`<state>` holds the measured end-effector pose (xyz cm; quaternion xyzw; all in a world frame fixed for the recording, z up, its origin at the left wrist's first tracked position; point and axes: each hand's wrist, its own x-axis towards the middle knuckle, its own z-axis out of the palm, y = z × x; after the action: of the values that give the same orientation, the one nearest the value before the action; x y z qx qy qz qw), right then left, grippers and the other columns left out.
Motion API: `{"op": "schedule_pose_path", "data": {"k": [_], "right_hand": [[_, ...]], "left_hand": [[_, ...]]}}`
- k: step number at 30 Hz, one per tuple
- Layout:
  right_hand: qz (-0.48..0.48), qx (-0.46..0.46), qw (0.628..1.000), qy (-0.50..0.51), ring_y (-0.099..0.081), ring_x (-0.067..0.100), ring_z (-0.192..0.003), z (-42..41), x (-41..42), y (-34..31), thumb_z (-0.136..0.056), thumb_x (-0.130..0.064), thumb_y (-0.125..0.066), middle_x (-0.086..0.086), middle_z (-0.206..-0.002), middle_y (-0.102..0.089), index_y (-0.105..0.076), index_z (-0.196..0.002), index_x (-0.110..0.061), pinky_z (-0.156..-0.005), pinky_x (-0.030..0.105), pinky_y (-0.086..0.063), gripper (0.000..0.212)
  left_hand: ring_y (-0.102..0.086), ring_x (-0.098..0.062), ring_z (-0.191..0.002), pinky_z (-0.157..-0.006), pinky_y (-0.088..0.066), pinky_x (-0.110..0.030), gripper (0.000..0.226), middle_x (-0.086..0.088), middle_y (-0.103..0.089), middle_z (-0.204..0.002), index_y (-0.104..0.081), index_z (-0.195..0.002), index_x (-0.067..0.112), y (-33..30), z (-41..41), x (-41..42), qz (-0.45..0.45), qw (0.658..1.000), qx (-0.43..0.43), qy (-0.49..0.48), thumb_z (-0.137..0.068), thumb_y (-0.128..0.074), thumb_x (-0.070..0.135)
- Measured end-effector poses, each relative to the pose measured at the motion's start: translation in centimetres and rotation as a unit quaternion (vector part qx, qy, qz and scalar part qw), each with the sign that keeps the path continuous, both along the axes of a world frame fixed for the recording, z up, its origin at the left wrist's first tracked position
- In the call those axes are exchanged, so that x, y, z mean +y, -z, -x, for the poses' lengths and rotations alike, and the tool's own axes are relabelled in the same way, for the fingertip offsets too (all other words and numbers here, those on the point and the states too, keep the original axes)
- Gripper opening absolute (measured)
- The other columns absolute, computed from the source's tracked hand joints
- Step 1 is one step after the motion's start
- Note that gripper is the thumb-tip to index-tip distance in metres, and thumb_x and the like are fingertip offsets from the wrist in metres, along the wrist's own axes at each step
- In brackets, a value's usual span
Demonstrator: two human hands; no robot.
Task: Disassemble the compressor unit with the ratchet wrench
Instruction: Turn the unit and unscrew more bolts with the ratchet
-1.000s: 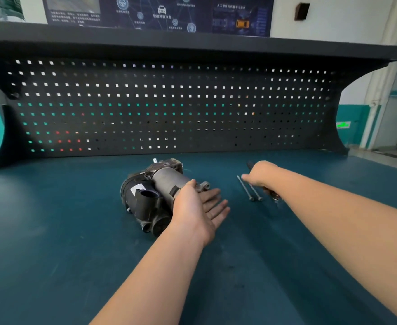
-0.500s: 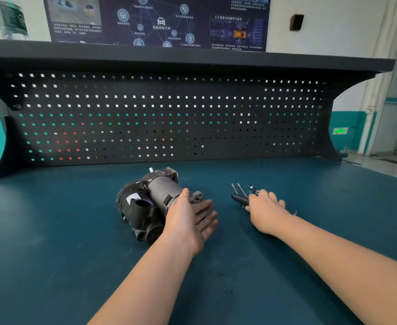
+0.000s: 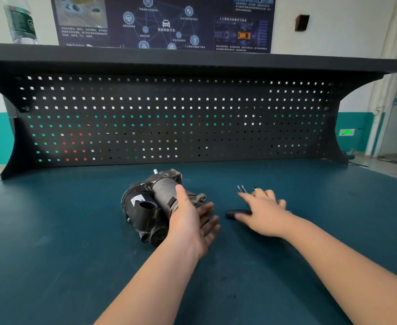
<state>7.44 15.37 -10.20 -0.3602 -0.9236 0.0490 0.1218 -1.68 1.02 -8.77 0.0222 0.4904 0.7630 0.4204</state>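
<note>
- Teal worktop [image 3: 52,242] carries the compressor [image 3: 155,205] on its side, just left of the frame's centre; it looks whole to me, housing and end plate together.
- Two long bolts [image 3: 241,189] lie loose right of centre. I judge they came out of the unit, so some unfastening is done, but most of the stripping is left.
- My left hand [image 3: 192,221] sits against the compressor's right flank, thumb up on the grey barrel, fingers [image 3: 208,211] straight and relaxed beside it, gripping nothing.
- My right hand [image 3: 263,212] lies spread over the wrench [image 3: 236,213], whose dark handle pokes out left from under the palm. Its fingers are flat, touching the handle at most, not wrapped round it.
- The wrench's head is hidden, so I cannot tell which way it points.
- The wrench sits apart from the compressor, with bare worktop between them.
</note>
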Motion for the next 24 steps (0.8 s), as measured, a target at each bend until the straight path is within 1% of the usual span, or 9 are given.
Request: {"op": "schedule_pose_path", "data": {"k": [3, 4, 8, 10, 12, 14, 17, 20, 24], "right_hand": [[0.172, 0.286, 0.942, -0.022, -0.054, 0.014, -0.103, 2.3, -3.9, -2.4, -0.088, -0.059, -0.047, -0.005, -0.106, -0.062, -0.056, -0.123, -0.027, -0.086, 0.032, -0.044, 0.049], [0.238, 0.32, 0.917, -0.018, -0.059, 0.015, -0.094, 3.2, -5.3, -2.8, -0.086, -0.062, -0.048, -0.003, -0.1, -0.065, -0.062, -0.113, -0.023, -0.083, 0.032, -0.047, 0.05], [0.41, 0.277, 0.869, -0.015, -0.064, 0.024, -0.078, 5.2, -8.6, -1.9, -0.079, -0.063, -0.059, 0.006, -0.082, -0.068, -0.062, -0.078, -0.017, -0.082, 0.048, -0.057, 0.046], [0.41, 0.288, 0.865, 0.007, -0.066, 0.026, -0.092, 5.6, -8.7, -1.5, -0.076, -0.06, -0.064, 0.009, -0.097, -0.07, -0.061, -0.087, -0.015, -0.08, 0.045, -0.058, 0.046], [0.386, 0.288, 0.876, 0.03, -0.062, 0.024, -0.098, 6.0, -8.6, -1.4, -0.075, -0.06, -0.064, 0.008, -0.104, -0.066, -0.059, -0.098, -0.013, -0.084, 0.044, -0.056, 0.053], [0.357, 0.265, 0.895, 0.043, -0.06, 0.024, -0.099, 6.3, -8.8, -1.3, -0.073, -0.066, -0.061, 0.006, -0.105, -0.065, -0.059, -0.105, -0.011, -0.088, 0.042, -0.053, 0.064], [0.249, 0.189, 0.948, 0.062, -0.058, 0.028, -0.106, 6.4, -9.5, -1.3, -0.072, -0.08, -0.048, 0.007, -0.108, -0.064, -0.058, -0.109, -0.011, -0.093, 0.039, -0.047, 0.079], [0.237, 0.183, 0.951, 0.074, -0.058, 0.03, -0.103, 6.5, -9.8, -1.2, -0.07, -0.083, -0.046, 0.01, -0.117, -0.056, -0.051, -0.118, -0.01, -0.088, 0.039, -0.049, 0.088], [0.304, 0.25, 0.918, 0.053, -0.064, 0.028, -0.092, 6.2, -10.0, -1.1, -0.069, -0.073, -0.06, 0.01, -0.108, -0.06, -0.058, -0.102, -0.009, -0.082, 0.043, -0.055, 0.072]], "left_hand": [[-0.051, -0.02, -0.053, -0.051, -0.039, -0.026, 0.072, -0.002, -0.056, -0.052, -0.05, -0.059, 0.012, -0.3, 0.0, -0.2, 0.01, 0.999, -0.016, -0.032, -0.084, -0.025, 0.073], [-0.046, -0.019, -0.049, -0.049, -0.037, -0.024, 0.069, -0.001, -0.052, -0.044, -0.046, -0.056, 0.013, -0.5, 0.0, -0.3, 0.011, 0.999, -0.022, -0.037, -0.087, -0.023, 0.07], [-0.027, -0.012, -0.027, -0.041, -0.026, -0.015, 0.075, 0.005, -0.03, -0.033, -0.043, -0.034, 0.015, -1.3, 0.5, -1.4, 0.011, 1.0, -0.008, -0.003, -0.094, -0.02, 0.055], [-0.022, -0.011, -0.025, -0.037, -0.024, -0.012, 0.074, 0.006, -0.026, -0.033, -0.043, -0.034, 0.015, -2.7, 0.8, -2.4, 0.003, 1.0, 0.023, 0.007, -0.093, -0.023, 0.055], [-0.034, -0.018, -0.027, -0.037, -0.035, -0.016, 0.058, -0.003, -0.035, -0.035, -0.045, -0.052, 0.012, -4.1, 1.4, -3.4, 0.017, 0.99, 0.127, -0.055, -0.091, -0.032, 0.054], [-0.048, -0.03, -0.048, -0.054, -0.046, -0.031, 0.047, -0.021, -0.046, -0.054, -0.051, -0.066, 0.008, -4.8, 2.5, -4.3, 0.042, 0.945, 0.278, -0.167, -0.087, -0.036, 0.047], [-0.035, -0.024, -0.054, -0.055, -0.032, -0.028, 0.037, -0.005, -0.037, -0.054, -0.033, -0.058, 0.011, -4.3, 4.4, -5.5, 0.12, 0.825, 0.495, -0.245, -0.087, -0.038, 0.033], [-0.048, -0.019, -0.062, -0.053, -0.033, -0.028, 0.026, 0.001, -0.054, -0.063, -0.049, -0.067, 0.013, -3.1, 5.8, -5.2, 0.244, 0.724, 0.618, -0.186, -0.09, -0.042, 0.023], [-0.056, -0.022, -0.082, -0.077, -0.047, -0.034, 0.02, 0.003, -0.062, -0.082, -0.063, -0.091, 0.02, -1.6, 6.5, -4.3, 0.324, 0.659, 0.674, -0.074, -0.086, -0.044, 0.018]]}}
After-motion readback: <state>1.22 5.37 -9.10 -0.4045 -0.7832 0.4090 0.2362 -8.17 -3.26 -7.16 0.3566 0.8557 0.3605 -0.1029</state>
